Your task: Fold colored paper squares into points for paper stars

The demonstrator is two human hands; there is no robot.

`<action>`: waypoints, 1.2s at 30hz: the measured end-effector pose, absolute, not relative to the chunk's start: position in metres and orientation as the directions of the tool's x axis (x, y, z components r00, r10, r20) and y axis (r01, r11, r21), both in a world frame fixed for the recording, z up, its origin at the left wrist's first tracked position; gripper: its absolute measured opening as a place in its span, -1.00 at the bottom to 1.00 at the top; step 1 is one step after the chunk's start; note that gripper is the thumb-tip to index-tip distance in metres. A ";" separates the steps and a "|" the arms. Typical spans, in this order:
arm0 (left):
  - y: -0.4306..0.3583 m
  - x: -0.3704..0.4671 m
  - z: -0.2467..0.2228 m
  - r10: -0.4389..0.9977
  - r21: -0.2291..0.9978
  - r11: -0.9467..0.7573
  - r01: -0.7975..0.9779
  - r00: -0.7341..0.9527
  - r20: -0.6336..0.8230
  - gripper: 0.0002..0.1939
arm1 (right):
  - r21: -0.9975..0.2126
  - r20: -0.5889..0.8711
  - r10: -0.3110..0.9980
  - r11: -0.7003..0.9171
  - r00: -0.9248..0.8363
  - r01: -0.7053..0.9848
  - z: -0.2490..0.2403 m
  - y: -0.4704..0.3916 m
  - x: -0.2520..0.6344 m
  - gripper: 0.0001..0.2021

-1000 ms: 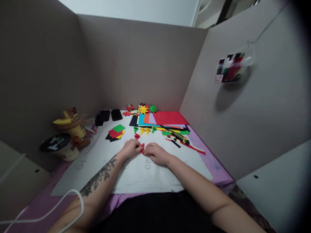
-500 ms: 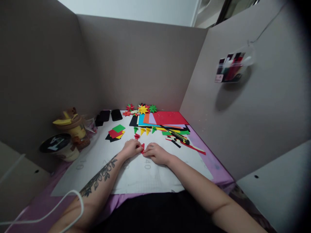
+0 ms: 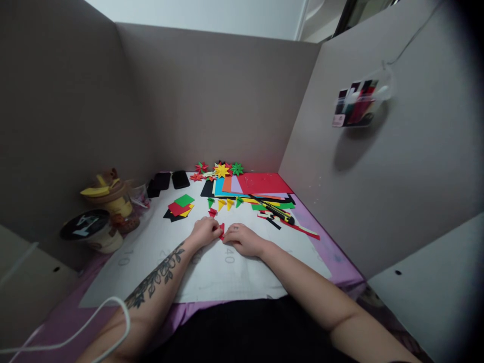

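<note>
A small piece of red paper [image 3: 222, 231] lies between my two hands on the white sheet, partly covered by fingers. My left hand [image 3: 206, 230] is closed on its left side, fingertips pinching or pressing it. From the right, my right hand [image 3: 242, 238] has its fingers curled together against the paper's lower edge. Just beyond my left hand sits a folded red paper piece [image 3: 213, 213]. Behind that stands a row of folded green and yellow pieces, among them a yellow one [image 3: 230, 203]. The exact folds in the held paper are too small to make out.
Square papers [image 3: 180, 207] lie left of the folded row. A yellow-black cutter [image 3: 282, 213] rests among paper strips on the right. Coloured sheets [image 3: 264, 183] and paper stars [image 3: 222, 170] sit at the back. Tubs [image 3: 91, 229] line the left; a white cable [image 3: 126, 322] crosses my left arm.
My right fingers have shifted slightly at the red paper. The whole view has moved a little; the other things stay where they were.
</note>
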State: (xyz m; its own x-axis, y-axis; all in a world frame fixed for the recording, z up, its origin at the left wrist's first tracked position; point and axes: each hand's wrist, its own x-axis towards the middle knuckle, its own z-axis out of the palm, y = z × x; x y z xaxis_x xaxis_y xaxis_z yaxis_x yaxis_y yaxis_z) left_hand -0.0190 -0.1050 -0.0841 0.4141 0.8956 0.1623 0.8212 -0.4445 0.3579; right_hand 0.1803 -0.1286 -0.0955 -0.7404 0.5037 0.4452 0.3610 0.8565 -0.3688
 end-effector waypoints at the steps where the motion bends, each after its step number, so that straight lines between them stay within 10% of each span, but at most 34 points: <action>1: -0.105 -0.019 -0.085 0.897 0.356 -0.441 0.824 0.410 0.163 -0.82 | -0.372 0.447 0.502 0.857 -0.740 0.357 -0.095 -0.129 0.180 -0.69; 36: -0.096 -0.030 -0.092 0.926 0.480 -0.376 0.792 0.300 0.231 -0.93 | -0.348 0.363 0.522 0.844 -0.772 0.407 -0.095 -0.134 0.175 -0.73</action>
State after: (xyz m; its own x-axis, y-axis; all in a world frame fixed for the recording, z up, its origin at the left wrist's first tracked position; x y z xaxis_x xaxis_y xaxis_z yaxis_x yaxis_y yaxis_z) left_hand -0.0296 -0.0963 -0.0925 0.2998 0.9257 0.2306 0.7923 -0.3762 0.4804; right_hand 0.1750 -0.1342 -0.0951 -0.7717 0.5219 0.3634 0.4074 0.8445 -0.3477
